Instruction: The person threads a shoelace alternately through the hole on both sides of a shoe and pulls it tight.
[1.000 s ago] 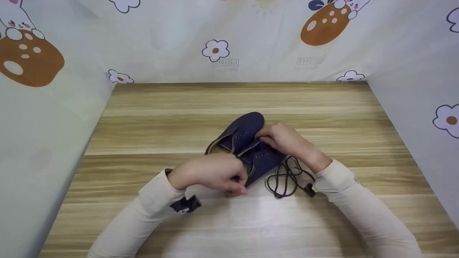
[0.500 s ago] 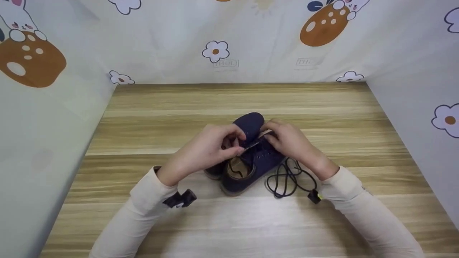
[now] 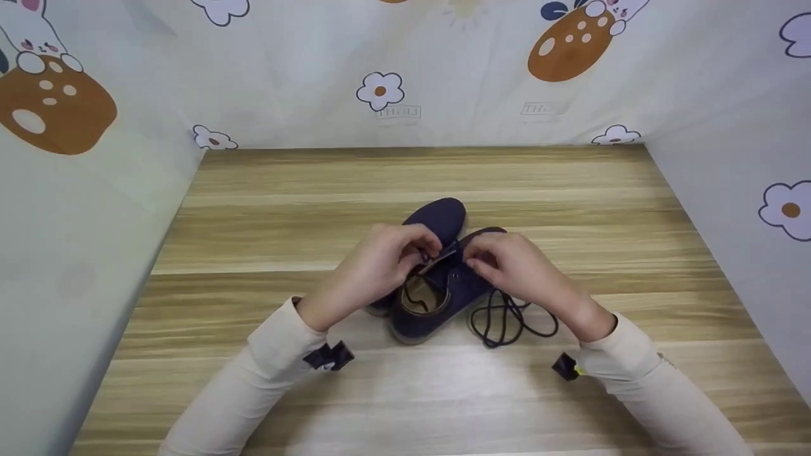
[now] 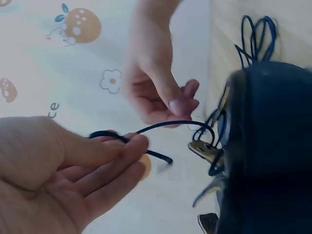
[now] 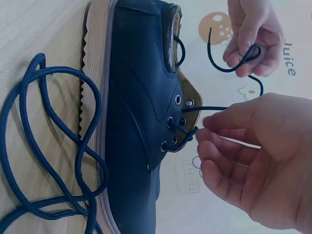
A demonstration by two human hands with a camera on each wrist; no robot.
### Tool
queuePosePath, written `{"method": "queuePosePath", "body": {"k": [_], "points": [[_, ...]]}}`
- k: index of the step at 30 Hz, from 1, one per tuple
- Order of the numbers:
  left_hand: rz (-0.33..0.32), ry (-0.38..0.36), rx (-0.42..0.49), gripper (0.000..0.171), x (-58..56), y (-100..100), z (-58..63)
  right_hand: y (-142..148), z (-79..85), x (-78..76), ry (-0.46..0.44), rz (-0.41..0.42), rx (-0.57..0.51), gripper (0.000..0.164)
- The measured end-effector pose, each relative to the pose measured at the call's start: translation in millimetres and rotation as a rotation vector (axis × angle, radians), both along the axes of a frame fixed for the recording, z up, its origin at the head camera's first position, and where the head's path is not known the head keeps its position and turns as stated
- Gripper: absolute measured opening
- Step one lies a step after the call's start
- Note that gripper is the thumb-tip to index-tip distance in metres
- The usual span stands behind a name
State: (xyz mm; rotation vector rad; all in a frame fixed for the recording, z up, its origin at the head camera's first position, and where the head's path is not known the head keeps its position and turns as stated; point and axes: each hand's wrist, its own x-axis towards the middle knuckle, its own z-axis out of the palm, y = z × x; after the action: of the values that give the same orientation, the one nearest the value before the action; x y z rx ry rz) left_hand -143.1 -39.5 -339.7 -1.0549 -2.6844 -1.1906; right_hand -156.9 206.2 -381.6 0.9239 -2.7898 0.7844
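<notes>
"Pinching what, that left hand (image 3: 383, 253)?"
"A thin dark-blue cord lace (image 4: 168, 123), probably raised to keep its end clear of the nearer navy leather-look shoe (image 5: 136, 78) on the wood-grain table (image 3: 285, 209)."
"The right hand (image 3: 516, 266)?"
"Beside the eyelets (image 5: 178, 99), loosely bent, gripping nothing visible."

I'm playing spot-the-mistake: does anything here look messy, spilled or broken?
Nothing looks spilled or broken. The messy part is the lace lying in tangled loops on the table beside the nearer shoe. That shoe's top eyelet also looks odd: it seems empty, while the next one toward the toe is threaded.
</notes>
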Motion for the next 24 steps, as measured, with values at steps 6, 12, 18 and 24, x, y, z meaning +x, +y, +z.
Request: {"method": "queuePosePath", "body": {"k": [6, 12, 18, 24], "points": [[0.108, 0.084, -0.006, 0.014, -3.9, 0.3, -6.6, -2.8, -1.1, 4.9, -0.015, 0.017, 0.022, 0.005], [0.097, 0.005, -0.024, 0.013, -3.1, 8.1, -19.6, -5.4, -3.0, 5.1, -0.038, 0.019, 0.037, 0.007], [0.077, -0.036, 0.028, 0.018, -5.3, 12.7, -30.2, -8.9, -7.4, 8.3, -0.048, 0.060, 0.003, 0.012], [0.084, -0.089, 0.106, 0.020, -5.7, 15.5, -29.7, -21.5, -15.4, 8.7, -0.045, 0.059, -0.085, 0.015]]}}
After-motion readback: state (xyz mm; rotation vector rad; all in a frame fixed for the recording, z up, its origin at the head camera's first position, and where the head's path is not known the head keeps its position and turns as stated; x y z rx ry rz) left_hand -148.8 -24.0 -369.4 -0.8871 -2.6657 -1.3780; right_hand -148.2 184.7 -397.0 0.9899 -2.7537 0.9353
